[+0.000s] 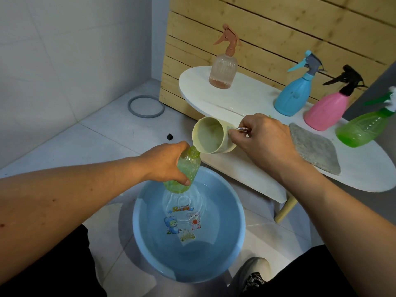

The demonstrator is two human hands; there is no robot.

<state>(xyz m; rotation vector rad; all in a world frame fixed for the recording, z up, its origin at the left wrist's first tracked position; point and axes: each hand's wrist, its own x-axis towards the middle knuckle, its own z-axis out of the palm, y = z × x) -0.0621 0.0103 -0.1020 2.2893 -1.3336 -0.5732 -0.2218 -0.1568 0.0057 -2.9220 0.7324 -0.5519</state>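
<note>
Low white table (252, 97) crowds in at two o'clock of the blue basin (137, 221), carrying four spray bottles: peach sprayer (222, 71), blue sprayer (292, 97), pink sprayer (326, 112) and green sprayer (362, 129). It also holds one grey cloth (312, 148), and one grey ring (146, 106) lies on the floor at eleven. Left hand (165, 162) wraps the one capless green bottle (188, 168), tilted over the basin's twelve o'clock rim, while right hand (263, 138) grips the single cream cup (211, 136), tipped with its lip at the bottle's mouth.

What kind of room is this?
Probably a tiled home washroom or utility corner: white floor tiles, a round blue plastic basin holding water, and coloured plastic spray bottles on a low white oval table.
</note>
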